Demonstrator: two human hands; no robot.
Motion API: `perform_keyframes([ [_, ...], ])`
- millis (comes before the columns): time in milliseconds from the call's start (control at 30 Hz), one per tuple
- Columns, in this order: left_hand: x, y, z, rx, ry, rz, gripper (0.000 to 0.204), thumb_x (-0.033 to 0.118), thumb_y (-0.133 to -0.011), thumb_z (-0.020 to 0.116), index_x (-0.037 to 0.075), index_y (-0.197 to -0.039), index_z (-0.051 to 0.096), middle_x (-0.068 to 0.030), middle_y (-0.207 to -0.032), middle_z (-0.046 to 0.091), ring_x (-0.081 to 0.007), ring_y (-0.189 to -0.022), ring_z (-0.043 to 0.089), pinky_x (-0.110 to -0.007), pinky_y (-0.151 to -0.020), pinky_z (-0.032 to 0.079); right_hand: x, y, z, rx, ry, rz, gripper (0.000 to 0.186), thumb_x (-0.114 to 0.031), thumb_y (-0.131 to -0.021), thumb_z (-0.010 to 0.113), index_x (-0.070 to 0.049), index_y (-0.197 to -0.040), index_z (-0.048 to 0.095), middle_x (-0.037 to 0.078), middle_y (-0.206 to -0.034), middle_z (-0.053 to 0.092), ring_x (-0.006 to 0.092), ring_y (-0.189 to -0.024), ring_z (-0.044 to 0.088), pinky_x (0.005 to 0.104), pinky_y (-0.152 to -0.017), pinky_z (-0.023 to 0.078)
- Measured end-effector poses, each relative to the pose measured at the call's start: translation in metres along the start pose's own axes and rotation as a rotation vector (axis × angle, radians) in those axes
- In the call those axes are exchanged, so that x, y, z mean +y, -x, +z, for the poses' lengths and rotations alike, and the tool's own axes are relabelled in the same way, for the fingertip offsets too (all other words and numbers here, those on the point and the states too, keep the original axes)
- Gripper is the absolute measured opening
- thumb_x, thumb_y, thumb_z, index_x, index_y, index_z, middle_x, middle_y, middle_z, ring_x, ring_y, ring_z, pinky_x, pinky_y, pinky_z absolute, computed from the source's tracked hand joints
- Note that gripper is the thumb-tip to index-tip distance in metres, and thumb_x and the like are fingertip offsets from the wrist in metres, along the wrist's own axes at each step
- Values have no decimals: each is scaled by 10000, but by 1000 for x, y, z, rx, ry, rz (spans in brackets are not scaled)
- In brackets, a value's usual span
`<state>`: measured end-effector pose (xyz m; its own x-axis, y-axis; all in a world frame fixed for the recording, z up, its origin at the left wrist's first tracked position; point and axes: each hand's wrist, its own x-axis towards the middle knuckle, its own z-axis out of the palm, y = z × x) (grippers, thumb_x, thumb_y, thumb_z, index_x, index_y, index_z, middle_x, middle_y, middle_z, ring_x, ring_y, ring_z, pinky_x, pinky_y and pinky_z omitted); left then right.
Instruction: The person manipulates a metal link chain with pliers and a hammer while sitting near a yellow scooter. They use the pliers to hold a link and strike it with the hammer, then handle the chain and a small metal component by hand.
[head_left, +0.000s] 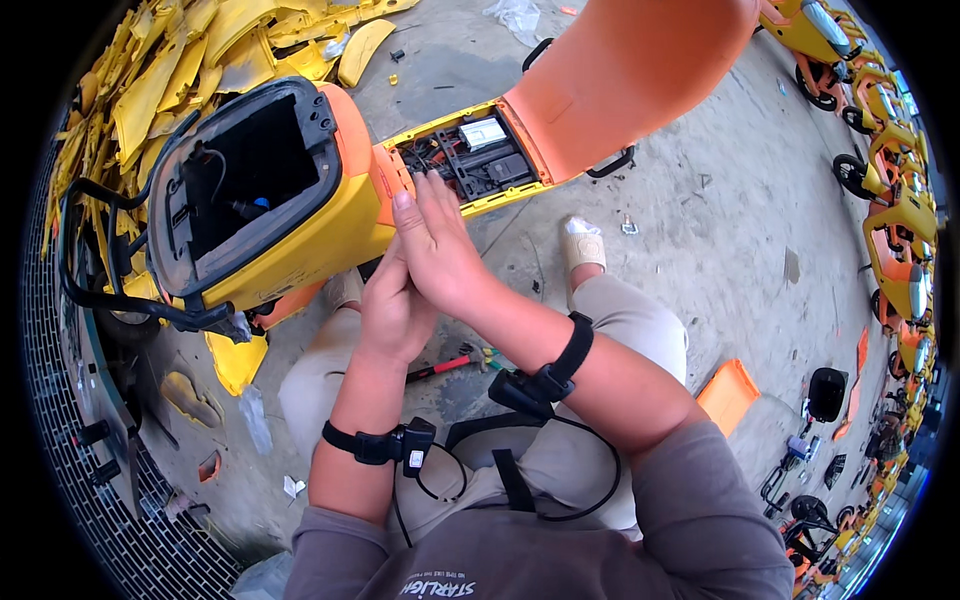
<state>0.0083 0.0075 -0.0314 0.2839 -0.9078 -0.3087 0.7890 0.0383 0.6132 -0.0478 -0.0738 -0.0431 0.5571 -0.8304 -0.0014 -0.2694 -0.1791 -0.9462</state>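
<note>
My right hand point(440, 250) has its fingers stretched out and lies against my left hand point(392, 300), whose fingers are largely hidden behind it. I cannot see anything held between them. Just beyond my fingertips, an open yellow-rimmed compartment point(477, 160) shows wiring, dark parts and a silver box point(482, 133). A large orange panel point(620, 70) stands raised at its far end. To the left is the yellow scooter body point(300, 235) with an open black hollow point(245, 180) on top and a black tubular bar point(120, 298).
Yellow panels point(170, 80) are piled at upper left, and yellow scooters point(885, 240) line the right. On the concrete lie a red-handled tool point(445, 365) under my arms, a yellow piece point(235, 360), an orange panel point(728, 393) and a black bin point(827, 393). My feet flank the scooter's near side.
</note>
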Motion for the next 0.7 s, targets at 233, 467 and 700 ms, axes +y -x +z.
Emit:
perform_keyframes([
  [233,5,-8,-19,168,-79,123,269,148,-1036,572,32,-1279,587,-66,-1171,650,-171,-1082,621,-355,-962,503,-24,-5,-38,-118,-521,316,641,-540,-1052,418,12,-1362,523,127,-1181,642,197,-1099,589,345,-960,452],
  [467,7,-11,-23,305,-266,242,245,81,-946,701,20,-1168,617,-39,-1089,653,-96,-950,594,-272,-839,475,-1,-11,-47,-151,-350,319,549,-442,-1023,527,22,-1313,566,137,-1178,645,190,-1088,592,331,-929,458],
  [700,0,-13,-21,283,-1000,193,178,97,-907,727,6,-1036,644,-76,-901,690,-172,-823,651,-315,-738,510,-14,-10,-70,-155,-325,324,494,-361,-995,593,32,-1293,582,135,-1204,647,189,-1131,574,320,-990,439],
])
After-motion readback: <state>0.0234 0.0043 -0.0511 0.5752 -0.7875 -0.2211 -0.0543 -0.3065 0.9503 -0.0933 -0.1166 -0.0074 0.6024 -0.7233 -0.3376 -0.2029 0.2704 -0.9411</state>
